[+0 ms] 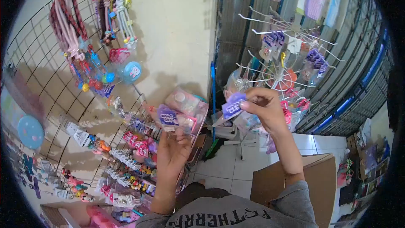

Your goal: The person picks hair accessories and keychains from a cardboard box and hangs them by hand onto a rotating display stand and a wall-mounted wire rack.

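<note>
Right grip pinching a purple-tagged packet

Head view: that packet hangs between thumb and fingers, near the spoked stand. Left grip pinches a clear packet beside the wire rack.

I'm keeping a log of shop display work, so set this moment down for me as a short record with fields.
Left hand: holds a purple-carded packet by its lower part
Right hand: pinches a second purple-carded packet between thumb and fingers
Hanging at left: looped cords, round blue case with a rabbit picture
Beyond right hand: white rack with hooks, some carrying packets
Floor: pale tiles
Lower right: cardboard box
Card wording: too small to read surely
</note>
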